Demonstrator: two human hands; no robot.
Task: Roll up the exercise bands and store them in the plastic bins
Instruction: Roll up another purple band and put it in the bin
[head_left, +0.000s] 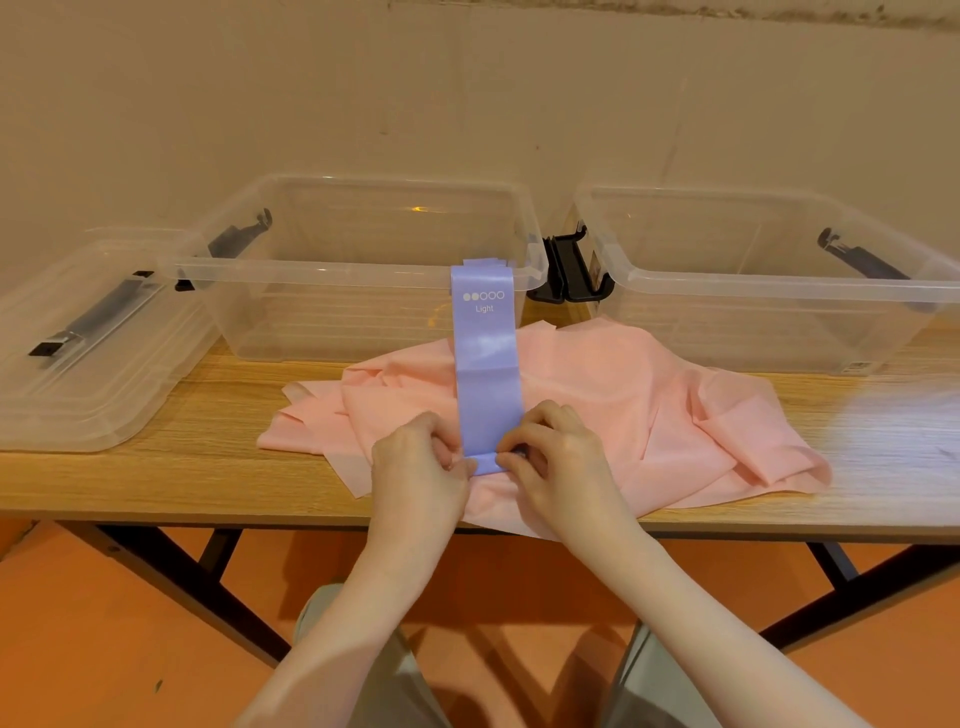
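Note:
A purple exercise band (487, 374) marked "Light" lies lengthwise toward me, its far end draped over the front rim of the middle clear plastic bin (358, 270). Its near end is curled into a small roll. My left hand (422, 470) pinches that roll from the left and my right hand (558, 465) pinches it from the right. Under the band, a crumpled pink exercise band (623, 395) is spread over the wooden table (208, 415). A second clear bin (769, 280) stands at the right.
A clear bin lid (78, 343) with a black handle lies at the table's left. Black latches (569, 270) sit between the two bins. A beige wall rises behind them. The table's near edge is just below my hands, orange floor beneath.

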